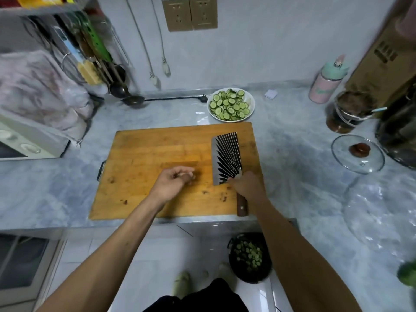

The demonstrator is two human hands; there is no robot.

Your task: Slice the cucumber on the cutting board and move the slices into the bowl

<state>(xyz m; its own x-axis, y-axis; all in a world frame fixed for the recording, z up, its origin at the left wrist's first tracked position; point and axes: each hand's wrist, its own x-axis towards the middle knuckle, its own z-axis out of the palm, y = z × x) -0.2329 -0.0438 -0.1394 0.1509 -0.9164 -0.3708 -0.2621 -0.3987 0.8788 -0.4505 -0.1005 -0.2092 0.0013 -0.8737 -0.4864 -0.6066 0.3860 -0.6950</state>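
Observation:
A wooden cutting board (pixel 157 154) lies on the marble counter with no cucumber showing on it. Beyond its far right corner stands a white bowl (pixel 251 100) heaped with green cucumber slices (pixel 229 104). A cleaver (pixel 226 157) with a black-patterned blade lies flat on the board's right side. My right hand (pixel 247 188) grips it where the blade meets the brown handle. My left hand (pixel 174 182) hovers over the board's middle, fingers loosely curled; whether it holds a small piece is unclear.
A glass lid (pixel 358 154), a jar (pixel 346 113) and a pink bottle (pixel 326 84) stand at the right. A ladle (pixel 132 100) and a black cable (pixel 175 99) lie at the back. An appliance (pixel 27 140) sits at the left. On the floor is a black bin (pixel 248 257) with green scraps.

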